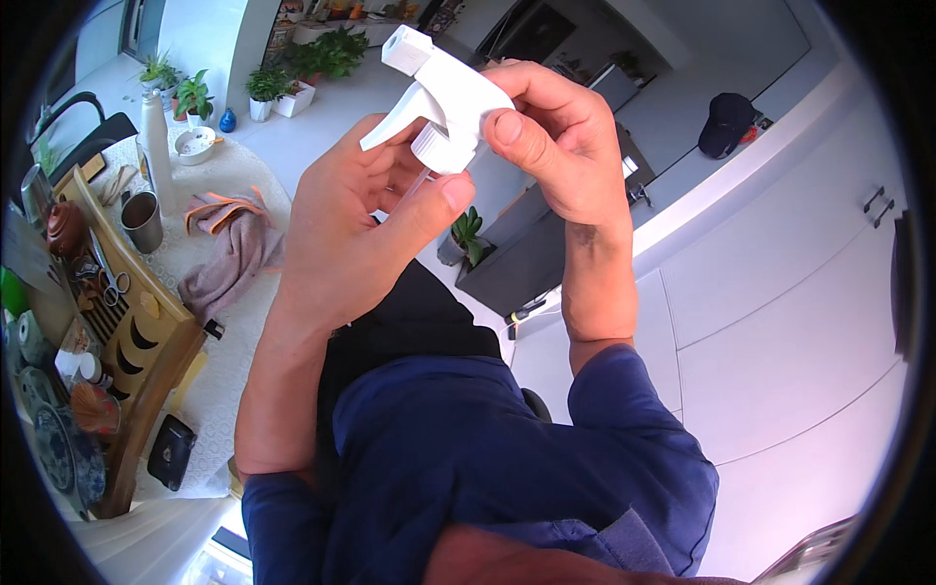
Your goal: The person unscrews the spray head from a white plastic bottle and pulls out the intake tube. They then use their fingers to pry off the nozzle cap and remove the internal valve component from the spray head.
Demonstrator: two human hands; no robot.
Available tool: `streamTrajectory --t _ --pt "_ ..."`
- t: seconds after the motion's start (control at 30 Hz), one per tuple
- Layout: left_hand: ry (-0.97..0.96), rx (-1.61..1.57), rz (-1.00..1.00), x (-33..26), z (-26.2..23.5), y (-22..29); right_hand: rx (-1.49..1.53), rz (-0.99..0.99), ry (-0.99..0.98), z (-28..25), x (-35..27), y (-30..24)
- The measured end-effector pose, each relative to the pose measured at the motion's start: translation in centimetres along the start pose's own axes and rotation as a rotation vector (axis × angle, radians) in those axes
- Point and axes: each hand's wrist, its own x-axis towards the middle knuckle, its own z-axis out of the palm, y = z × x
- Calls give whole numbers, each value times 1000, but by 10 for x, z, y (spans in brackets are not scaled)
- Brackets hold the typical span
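In front of my chest I hold up a white trigger spray head (pixel 453 93), its nozzle pointing up and left. My right hand (pixel 565 136) pinches the rear of its body between thumb and fingers. From below, my left hand (pixel 356 210) closes around the part under the ribbed collar (pixel 441 149), thumb in front and fingers behind. A thin translucent tube (pixel 419 181) runs down from the collar into the left hand, which hides its lower part. No bottle shows on the spray head.
To my left stands a round table (pixel 229 336) with a patterned cloth, a wooden tea tray (pixel 161 302), scissors (pixel 115 288), a metal cup (pixel 142 222), a crumpled towel (pixel 232 253), a tall white bottle (pixel 154 146) and a black phone-like object (pixel 172 451). Potted plants (pixel 327 54) stand farther off.
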Motion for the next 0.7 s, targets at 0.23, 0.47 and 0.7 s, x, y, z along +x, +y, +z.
streamTrajectory --t 0.23,0.47,0.7 --pt "23 110 -8 1 -1 3 67 31 8 2 -2 -1" --pt "140 196 72 0 1 2 95 42 32 7 0 -1" --pt "203 67 119 4 2 -5 50 149 75 9 6 -10"
